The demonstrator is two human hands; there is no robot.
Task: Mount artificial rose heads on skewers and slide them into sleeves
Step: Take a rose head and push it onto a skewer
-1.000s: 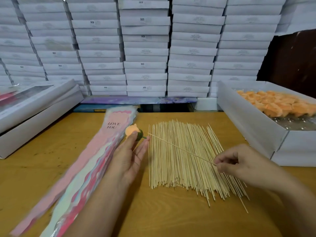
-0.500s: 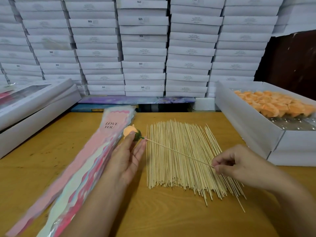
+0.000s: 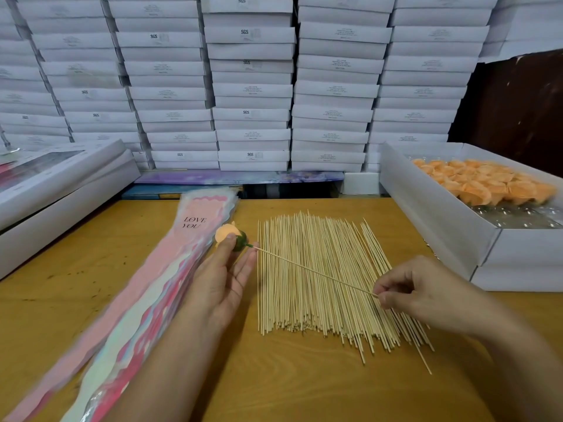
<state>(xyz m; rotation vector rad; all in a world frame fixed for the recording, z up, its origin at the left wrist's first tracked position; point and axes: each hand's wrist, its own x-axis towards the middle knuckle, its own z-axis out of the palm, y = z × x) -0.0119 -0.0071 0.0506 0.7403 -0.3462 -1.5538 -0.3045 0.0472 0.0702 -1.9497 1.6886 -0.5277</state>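
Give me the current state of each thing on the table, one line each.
Rose head: held in left hand, skewer tip at its green base.
Skewer: lifted, pinched at the near end by right hand.
Skewer pile: lying flat, loosely fanned.
Sleeves: stacked flat; no rose seen in the top one.
Box of roses: open, partly filled.

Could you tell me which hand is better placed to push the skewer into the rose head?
Right. The right hand pinches the skewer at its near end, aimed at the rose head; the left hand only steadies the rose.
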